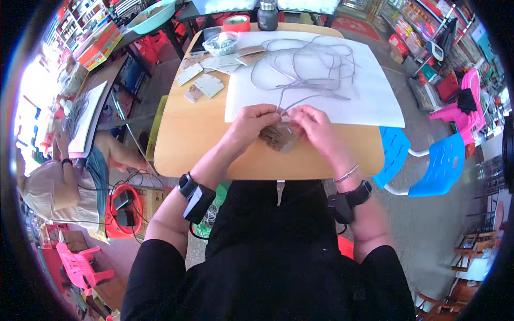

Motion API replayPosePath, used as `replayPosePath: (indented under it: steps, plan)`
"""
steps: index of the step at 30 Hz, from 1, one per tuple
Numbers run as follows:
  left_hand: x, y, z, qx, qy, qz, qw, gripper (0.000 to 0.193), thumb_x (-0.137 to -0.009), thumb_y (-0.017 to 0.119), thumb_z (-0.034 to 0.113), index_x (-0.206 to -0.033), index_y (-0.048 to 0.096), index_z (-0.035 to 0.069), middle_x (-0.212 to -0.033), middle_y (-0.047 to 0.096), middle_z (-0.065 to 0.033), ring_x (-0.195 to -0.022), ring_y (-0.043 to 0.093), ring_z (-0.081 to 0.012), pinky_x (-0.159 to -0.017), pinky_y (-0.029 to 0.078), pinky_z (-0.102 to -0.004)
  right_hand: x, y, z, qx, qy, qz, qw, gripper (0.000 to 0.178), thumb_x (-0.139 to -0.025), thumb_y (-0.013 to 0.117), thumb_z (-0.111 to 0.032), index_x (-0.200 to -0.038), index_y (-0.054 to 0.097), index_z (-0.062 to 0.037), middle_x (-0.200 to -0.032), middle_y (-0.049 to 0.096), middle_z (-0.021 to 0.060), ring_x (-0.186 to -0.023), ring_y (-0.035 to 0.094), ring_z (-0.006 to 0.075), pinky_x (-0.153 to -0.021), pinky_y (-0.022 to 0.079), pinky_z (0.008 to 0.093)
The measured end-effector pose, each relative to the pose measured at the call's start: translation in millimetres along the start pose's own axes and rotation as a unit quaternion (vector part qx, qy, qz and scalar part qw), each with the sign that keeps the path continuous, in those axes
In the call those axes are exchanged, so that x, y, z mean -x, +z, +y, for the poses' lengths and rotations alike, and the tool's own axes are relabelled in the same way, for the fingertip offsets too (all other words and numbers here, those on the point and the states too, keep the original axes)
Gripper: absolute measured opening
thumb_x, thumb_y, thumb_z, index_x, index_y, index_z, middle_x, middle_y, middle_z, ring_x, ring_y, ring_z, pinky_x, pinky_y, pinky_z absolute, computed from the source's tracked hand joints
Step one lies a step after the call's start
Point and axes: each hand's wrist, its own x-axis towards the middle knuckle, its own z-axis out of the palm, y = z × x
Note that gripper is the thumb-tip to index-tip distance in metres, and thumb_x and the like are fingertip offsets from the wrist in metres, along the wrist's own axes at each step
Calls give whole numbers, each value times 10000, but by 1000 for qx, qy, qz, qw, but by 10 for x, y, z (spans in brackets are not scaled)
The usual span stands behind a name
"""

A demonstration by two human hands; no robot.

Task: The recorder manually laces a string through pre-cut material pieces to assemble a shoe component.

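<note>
Near the front of the wooden table, my left hand (254, 122) is closed in a pinch on a thin grey cord (280, 99). Close beside it, my right hand (316, 128) also pinches at the cord, its fingertips almost meeting the left ones. Just below the fingertips is a small brown and pale card piece (279, 138); whether the cord passes through it is hidden by my fingers. From my hands the cord runs away to a loose tangle of grey cord (305, 64) lying on a white sheet (369, 101).
Several flat card pieces (209, 84) lie at the table's (184, 139) far left, by a clear bowl of small items (220, 45). Behind are a red tape roll (236, 23) and a dark bottle (267, 16). A blue chair (439, 166) stands right; another person (64, 187) sits left.
</note>
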Motion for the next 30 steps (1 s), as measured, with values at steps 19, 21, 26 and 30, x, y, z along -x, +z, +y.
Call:
replayPosePath:
  steps: [19,21,26,30]
  plan:
    - [-287,-127,-54,179,11,68,981,279,-892,605,140,-1141,551,26,-930,613,-12,-864,570,-80,-790,464,-240,-600,13,-177,-341,-6,-30,939,120,-867,603,-131,-910,608,-19,-805,618,42,-692,592,114,-683,492,259]
    - [-287,-109,-59,176,25,62,982,270,-904,584,130,-1153,547,33,-944,610,-16,-885,568,-82,-798,465,-245,-590,24,-164,-312,-41,-25,949,124,-868,607,-138,-908,611,-21,-808,622,41,-708,598,116,-694,496,263]
    - [-282,-138,-97,270,17,37,962,260,-946,490,103,-1200,513,58,-996,606,-38,-944,582,-133,-863,469,-301,-577,30,-182,-297,-50,-52,952,187,-863,611,-129,-1012,597,-16,-894,614,35,-807,579,110,-766,480,262]
    - [-273,-172,-68,355,36,19,934,244,-960,444,106,-1193,502,67,-1004,596,-33,-927,578,-133,-848,463,-309,-596,82,-107,-263,-66,-113,956,273,-865,601,-117,-1112,561,-9,-987,591,36,-898,548,109,-830,452,260]
